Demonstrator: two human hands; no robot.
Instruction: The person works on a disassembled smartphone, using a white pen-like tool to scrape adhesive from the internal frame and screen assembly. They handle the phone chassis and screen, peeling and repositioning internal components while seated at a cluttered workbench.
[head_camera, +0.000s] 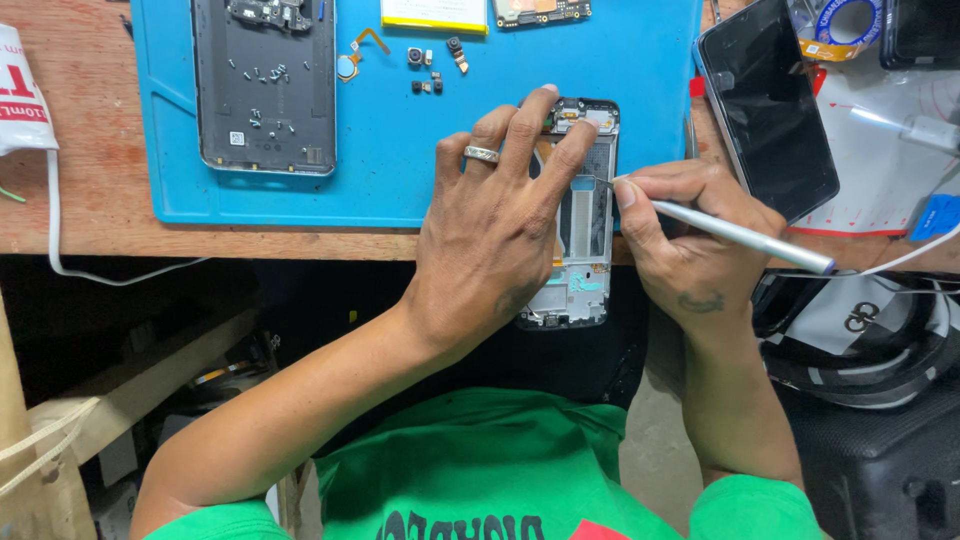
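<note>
An opened phone frame (583, 215) lies across the front edge of the blue work mat (400, 150), its lower end hanging over the bench edge. My left hand (495, 215), a ring on one finger, lies flat on the frame and pins it down. My right hand (685, 235) grips a thin silver tool (745, 237) like a pen, its tip touching the inside of the frame near the upper middle.
On the mat lie a grey phone back cover (265, 90) with several loose screws, small camera modules (430, 65), a circuit board (540, 10) and a yellow-edged part (433, 15). A black phone (765, 100) leans at right. White cables run over the wooden bench (80, 200).
</note>
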